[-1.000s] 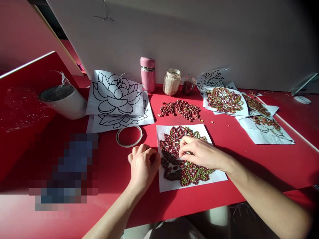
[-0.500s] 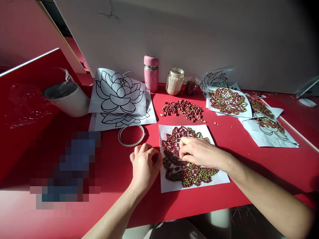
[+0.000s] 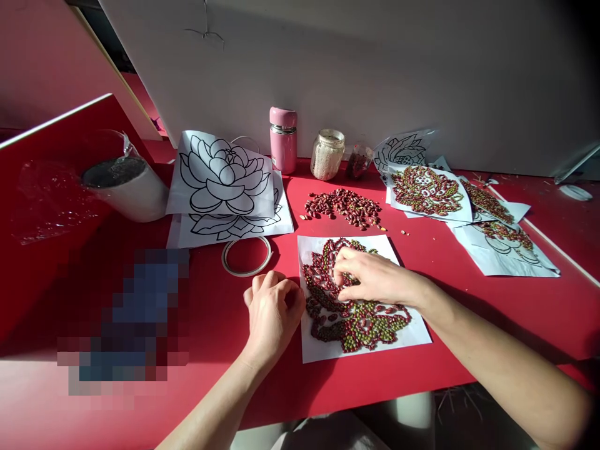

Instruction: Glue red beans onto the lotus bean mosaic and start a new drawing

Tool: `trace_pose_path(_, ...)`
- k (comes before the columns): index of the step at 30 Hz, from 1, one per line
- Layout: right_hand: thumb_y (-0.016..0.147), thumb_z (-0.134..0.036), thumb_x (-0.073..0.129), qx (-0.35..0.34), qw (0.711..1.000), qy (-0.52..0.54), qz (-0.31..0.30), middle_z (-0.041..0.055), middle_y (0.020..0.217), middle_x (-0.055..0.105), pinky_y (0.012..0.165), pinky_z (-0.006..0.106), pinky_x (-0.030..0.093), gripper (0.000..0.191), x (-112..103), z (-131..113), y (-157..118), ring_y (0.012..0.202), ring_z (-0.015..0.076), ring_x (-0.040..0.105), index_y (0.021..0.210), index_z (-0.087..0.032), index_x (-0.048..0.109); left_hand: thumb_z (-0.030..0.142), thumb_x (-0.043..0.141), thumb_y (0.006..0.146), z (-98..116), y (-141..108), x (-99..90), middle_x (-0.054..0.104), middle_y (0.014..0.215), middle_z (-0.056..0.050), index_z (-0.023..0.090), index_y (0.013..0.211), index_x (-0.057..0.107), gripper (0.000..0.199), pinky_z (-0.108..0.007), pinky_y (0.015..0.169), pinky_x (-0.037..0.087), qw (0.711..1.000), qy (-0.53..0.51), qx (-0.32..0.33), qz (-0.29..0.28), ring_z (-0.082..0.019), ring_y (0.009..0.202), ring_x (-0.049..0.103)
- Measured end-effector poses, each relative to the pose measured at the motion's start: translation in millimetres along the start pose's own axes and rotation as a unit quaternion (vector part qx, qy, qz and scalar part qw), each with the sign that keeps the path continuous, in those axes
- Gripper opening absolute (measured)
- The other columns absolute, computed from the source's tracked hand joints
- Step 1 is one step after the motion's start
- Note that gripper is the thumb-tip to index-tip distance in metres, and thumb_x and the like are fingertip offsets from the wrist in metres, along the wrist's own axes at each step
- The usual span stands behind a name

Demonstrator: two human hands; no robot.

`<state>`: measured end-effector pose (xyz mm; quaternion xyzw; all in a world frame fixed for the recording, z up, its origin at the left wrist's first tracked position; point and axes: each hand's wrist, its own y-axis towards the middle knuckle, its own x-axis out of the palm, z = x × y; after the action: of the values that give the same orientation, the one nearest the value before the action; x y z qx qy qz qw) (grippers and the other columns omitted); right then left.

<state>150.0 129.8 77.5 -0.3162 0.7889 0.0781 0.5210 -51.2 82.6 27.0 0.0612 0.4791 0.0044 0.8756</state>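
A white sheet of paper (image 3: 415,331) lies on the red table, covered with a flower-shaped bean mosaic (image 3: 370,325) of red and green beans. Over the upper middle of this mosaic is my right hand (image 3: 370,275), its fingers bent down toward the beans and the thumb slightly below them. Its fingertips are partly hidden, so any bean held there cannot be made out. My left hand (image 3: 274,306) rests closed by the sheet's left edge, fingers curled in; whatever it may hold is hidden.
Loose speckled beans (image 3: 344,207) lie behind the sheet. Farther back stand a pink flask (image 3: 284,147), a glass jar (image 3: 327,156) and a small container (image 3: 359,162). A tape roll (image 3: 225,259), lotus drawings (image 3: 175,194) and a white cup (image 3: 145,197) are left; finished-looking bean pictures (image 3: 429,190) lie right.
My right hand has shifted slightly up and left over the mosaic, uncovering some beans below it, with the thumb now farther from the fingers. My left hand stays in place.
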Motion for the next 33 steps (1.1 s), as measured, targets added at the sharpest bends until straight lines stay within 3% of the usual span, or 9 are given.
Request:
trace_pose_path(4,0.079,-0.025,0.058,0.026,0.993,0.055,0.104,0.0023,0.095,0.049,0.078,0.028,0.04,0.009,-2.6,9.5,-9.0,0.086,0.0149,0.051,0.085,-0.02,0.055,0.029,0.05,0.078,-0.3,-0.5,-0.4,0.055,0.078,-0.002,0.022,0.063,0.061,0.019,-0.031,0.068,0.029,1.0,-0.002,0.003,-0.001,-0.018,0.08,0.042)
trace_pose_path(7,0.074,-0.022,0.061,0.031,0.99,0.044,0.133,0.0044,0.113,0.044,0.091,0.033,0.037,0.026,6.2,12.0,-13.4,0.103,0.0183,0.046,0.099,-0.022,0.052,0.028,0.05,0.078,-0.5,-0.4,-0.5,0.055,0.078,-0.002,0.022,0.063,0.061,0.019,-0.031,0.068,0.029,1.0,-0.002,0.005,-0.002,-0.018,0.08,0.042)
trace_pose_path(13,0.067,-0.029,0.068,0.053,0.988,-0.034,0.14,0.0051,0.132,0.029,0.102,0.042,0.028,0.06,26.7,7.7,-11.8,0.121,0.0256,0.029,0.121,-0.027,0.042,0.027,0.052,0.077,-0.8,0.2,-0.6,0.055,0.078,-0.001,0.022,0.064,0.06,0.017,-0.031,0.068,0.029,1.0,-0.002,0.004,-0.002,-0.019,0.08,0.042)
trace_pose_path(23,0.063,-0.035,0.071,0.04,0.988,-0.072,0.127,0.0041,0.137,0.026,0.102,0.042,0.028,0.066,28.6,9.2,-9.5,0.124,0.0257,0.025,0.123,-0.027,0.044,0.027,0.052,0.076,-1.2,0.0,0.9,0.055,0.078,-0.001,0.022,0.063,0.06,0.016,-0.032,0.069,0.028,1.0,-0.003,-0.002,-0.004,-0.019,0.081,0.042)
trace_pose_path(33,0.06,-0.044,0.073,0.028,0.993,-0.065,0.096,0.0044,0.14,0.022,0.098,0.05,0.032,0.075,25.3,15.3,-1.2,0.124,0.0297,0.025,0.126,-0.028,0.041,0.027,0.052,0.076,-0.5,0.7,1.2,0.055,0.078,-0.001,0.022,0.063,0.059,0.016,-0.031,0.069,0.028,1.0,-0.001,-0.007,-0.005,-0.019,0.081,0.041)
